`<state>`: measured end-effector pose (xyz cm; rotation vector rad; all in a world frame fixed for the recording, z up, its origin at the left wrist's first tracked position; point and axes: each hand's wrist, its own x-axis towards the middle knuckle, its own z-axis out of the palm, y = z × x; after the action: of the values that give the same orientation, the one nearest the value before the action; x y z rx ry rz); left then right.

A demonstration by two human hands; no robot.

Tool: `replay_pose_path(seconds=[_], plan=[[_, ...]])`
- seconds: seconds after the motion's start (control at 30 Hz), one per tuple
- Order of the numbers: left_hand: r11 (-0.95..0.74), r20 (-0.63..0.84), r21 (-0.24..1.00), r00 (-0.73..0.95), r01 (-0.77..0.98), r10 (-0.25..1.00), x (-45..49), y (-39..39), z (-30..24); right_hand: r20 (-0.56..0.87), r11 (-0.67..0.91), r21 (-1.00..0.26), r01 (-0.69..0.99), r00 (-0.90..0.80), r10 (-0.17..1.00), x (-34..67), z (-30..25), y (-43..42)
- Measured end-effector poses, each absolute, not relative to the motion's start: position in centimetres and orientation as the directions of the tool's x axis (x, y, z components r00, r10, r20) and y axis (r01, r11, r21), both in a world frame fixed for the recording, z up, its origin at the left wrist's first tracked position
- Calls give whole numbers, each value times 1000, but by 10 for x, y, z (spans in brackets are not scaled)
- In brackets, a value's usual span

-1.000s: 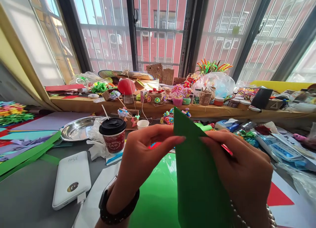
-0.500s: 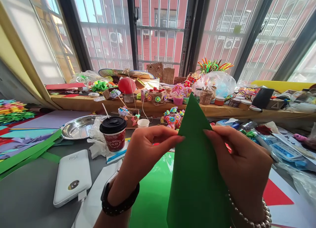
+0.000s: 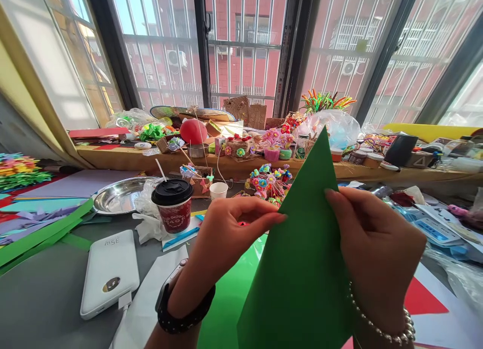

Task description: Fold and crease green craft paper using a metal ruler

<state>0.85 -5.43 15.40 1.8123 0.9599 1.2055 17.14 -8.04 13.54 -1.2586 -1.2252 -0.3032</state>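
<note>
A sheet of dark green paper, narrowing to a point at the top, is held up in front of me between both hands. My left hand pinches its left edge between thumb and fingers. On the opposite edge, a little higher, my right hand grips the paper with its thumb on the near face. The paper's lower end runs out of view. Beneath it on the table lies a brighter, glossy green sheet, partly covered by the held paper and my left arm.
Left of my hands stand a lidded coffee cup with a straw, a white power bank with a cable, and a metal tray. Flower crafts are behind the paper. Red paper lies at right. A cluttered sill runs below the windows.
The green paper's tip has swung to the right and up, so the sheet now leans right. My right hand has shifted slightly right and up. Both hands still pinch its edges.
</note>
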Motion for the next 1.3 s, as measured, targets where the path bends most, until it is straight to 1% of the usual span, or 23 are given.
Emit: replay_pose_path(seconds=[0.13,0.23,0.43,0.53,0.67,0.73,0.87,0.93,1.0,1.07,1.1,1.2,1.23,1.3], plan=[[-476,410,859,307,187,859,12,-54,153,791,360,-603,712,475,386,174,137,-78],[-498,426,845,321,193,846,14,-53,151,765,353,-639,684,515,387,176,138,-78],[-513,412,833,385,207,826,14,-52,149,725,329,-688,647,598,342,182,134,-77],[-535,431,818,388,213,814,13,-51,150,722,360,-692,626,612,323,184,132,-76],[-552,436,791,391,264,811,13,-52,151,720,373,-692,619,634,284,186,132,-73],[-540,415,793,399,282,818,13,-52,151,723,371,-688,624,632,279,188,132,-72],[-498,337,824,470,272,815,14,-52,150,744,385,-662,643,626,235,192,130,-70],[-489,331,825,460,283,824,13,-50,149,752,395,-653,646,616,235,193,129,-70],[-474,325,828,433,300,841,11,-47,150,736,416,-672,612,612,289,195,130,-69],[-454,311,834,413,313,856,7,-46,152,685,451,-726,519,598,416,198,133,-68],[-442,303,839,403,317,864,5,-45,153,651,469,-758,453,574,498,201,135,-68],[-379,256,867,365,322,895,-3,-44,156,556,484,-831,272,411,723,211,139,-64],[-350,229,879,358,323,905,-5,-44,157,532,472,-847,246,350,771,214,140,-63],[-306,187,896,353,321,917,-9,-44,158,498,440,-864,244,278,822,217,141,-62]])
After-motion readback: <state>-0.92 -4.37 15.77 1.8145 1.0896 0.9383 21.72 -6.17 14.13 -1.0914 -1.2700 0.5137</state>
